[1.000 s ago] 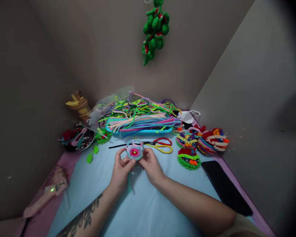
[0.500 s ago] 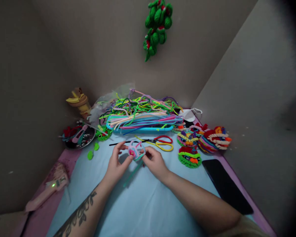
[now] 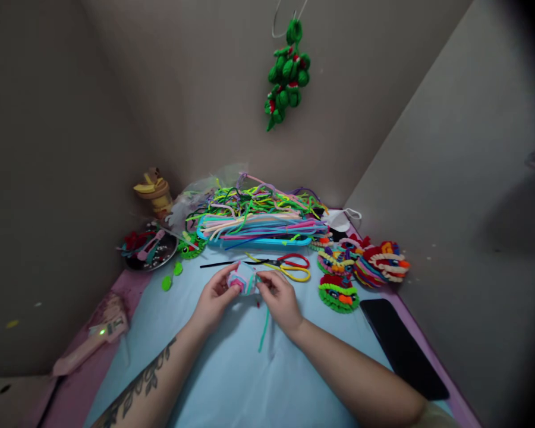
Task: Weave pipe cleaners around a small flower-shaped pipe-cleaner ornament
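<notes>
Over the light blue cloth (image 3: 232, 368), a small pink, lilac and turquoise pipe-cleaner piece (image 3: 243, 278) is held up between both hands. My left hand (image 3: 214, 295) grips its left side, thumb in front near a bright pink spot. With thumb and fingertips my right hand (image 3: 280, 297) pinches the right side, where turquoise strands wrap round. A loose turquoise pipe-cleaner end (image 3: 264, 333) hangs down beneath the right hand. Just beyond the hands lie scissors (image 3: 294, 267) with one red and one yellow handle, and a black pipe cleaner (image 3: 216, 264).
A blue tray (image 3: 267, 241) heaped with pipe cleaners stands at the back. Finished colourful pieces (image 3: 339, 292) and a black phone (image 3: 403, 348) lie right. On the left are a metal bowl (image 3: 158, 261), green bits (image 3: 166, 283) and a pink glue gun (image 3: 93, 345). Green ornaments (image 3: 289, 71) hang above.
The piece has turned in my hands, and the loose turquoise end has swung from the lower left to below my right hand. The view has tilted up slightly.
</notes>
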### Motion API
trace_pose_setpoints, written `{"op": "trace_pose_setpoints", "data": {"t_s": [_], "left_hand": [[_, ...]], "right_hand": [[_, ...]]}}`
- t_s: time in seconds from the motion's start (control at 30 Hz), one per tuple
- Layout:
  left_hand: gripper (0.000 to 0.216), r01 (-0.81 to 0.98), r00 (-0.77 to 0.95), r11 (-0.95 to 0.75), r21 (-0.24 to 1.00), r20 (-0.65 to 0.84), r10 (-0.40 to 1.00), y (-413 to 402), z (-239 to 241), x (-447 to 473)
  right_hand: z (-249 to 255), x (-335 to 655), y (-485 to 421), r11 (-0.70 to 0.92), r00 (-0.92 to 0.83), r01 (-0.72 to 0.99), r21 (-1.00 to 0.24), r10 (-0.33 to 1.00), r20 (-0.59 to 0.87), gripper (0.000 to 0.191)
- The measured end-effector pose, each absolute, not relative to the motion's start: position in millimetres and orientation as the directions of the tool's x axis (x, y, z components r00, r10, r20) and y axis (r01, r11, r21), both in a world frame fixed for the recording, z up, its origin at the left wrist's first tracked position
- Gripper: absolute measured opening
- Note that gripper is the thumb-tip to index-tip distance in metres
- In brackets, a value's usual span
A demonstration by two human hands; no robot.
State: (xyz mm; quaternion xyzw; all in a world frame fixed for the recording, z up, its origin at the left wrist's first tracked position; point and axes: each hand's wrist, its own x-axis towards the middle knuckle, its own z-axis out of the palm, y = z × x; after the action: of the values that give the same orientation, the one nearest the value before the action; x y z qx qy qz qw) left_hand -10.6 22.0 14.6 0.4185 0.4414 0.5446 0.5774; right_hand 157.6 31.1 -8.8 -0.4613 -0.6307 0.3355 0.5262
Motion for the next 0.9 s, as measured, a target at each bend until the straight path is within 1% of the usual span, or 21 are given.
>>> {"op": "trace_pose_setpoints", "data": {"t_s": [0.1, 0.2, 0.3, 0.4, 0.5, 0.63, 0.77, 0.8, 0.83, 0.9], "left_hand": [[0.050, -0.286, 0.009, 0.050, 0.957, -0.049, 0.999, 22.1, 12.8, -11.2], [0.053, -0.318, 0.027, 0.093, 0.944, -0.089, 0.996, 22.1, 11.9, -11.1], [0.053, -0.331, 0.047, 0.126, 0.935, -0.118, 0.992, 22.4, 10.7, -10.8], [0.050, -0.313, 0.028, 0.105, 0.944, -0.102, 0.994, 22.5, 8.7, -10.6], [0.049, -0.287, 0.006, 0.073, 0.955, -0.074, 0.997, 22.3, 6.4, -10.6], [0.049, -0.260, 0.006, 0.056, 0.964, -0.057, 0.998, 22.5, 5.5, -11.0], [0.047, -0.242, -0.019, 0.033, 0.970, -0.039, 0.999, 22.7, 8.1, -10.4], [0.047, -0.239, -0.020, 0.029, 0.971, -0.035, 0.999, 22.5, 8.9, -10.0], [0.046, -0.234, -0.016, 0.028, 0.972, -0.033, 0.999, 22.2, 9.4, -9.4], [0.047, -0.229, 0.002, 0.033, 0.973, -0.033, 0.999, 21.5, 9.8, -8.4]], "right_hand": [[-7.0, 158.8, 31.0, 0.399, -0.059, 0.243, -0.884, 0.916, 0.397, 0.021], [-8.9, 159.1, 31.6, 0.443, -0.110, 0.267, -0.856, 0.896, 0.430, 0.023], [-9.9, 157.4, 31.5, 0.390, -0.086, 0.278, -0.878, 0.920, 0.382, 0.021], [-8.8, 155.2, 30.4, 0.312, -0.022, 0.256, -0.915, 0.948, 0.317, 0.014], [-7.8, 153.6, 29.0, 0.265, -0.014, 0.181, -0.947, 0.964, 0.267, 0.013], [-9.6, 151.2, 27.1, 0.204, -0.057, 0.055, -0.977, 0.978, 0.201, 0.018], [-12.4, 146.8, 23.9, 0.091, -0.032, -0.077, -0.993, 0.995, 0.094, 0.025], [-12.5, 146.1, 23.0, 0.084, -0.031, -0.087, -0.993, 0.996, 0.087, 0.025], [-12.3, 145.9, 22.1, 0.103, -0.039, -0.071, -0.992, 0.994, 0.106, 0.023], [-11.0, 146.7, 21.0, 0.207, -0.075, 0.019, -0.978, 0.976, 0.205, 0.019]]}}
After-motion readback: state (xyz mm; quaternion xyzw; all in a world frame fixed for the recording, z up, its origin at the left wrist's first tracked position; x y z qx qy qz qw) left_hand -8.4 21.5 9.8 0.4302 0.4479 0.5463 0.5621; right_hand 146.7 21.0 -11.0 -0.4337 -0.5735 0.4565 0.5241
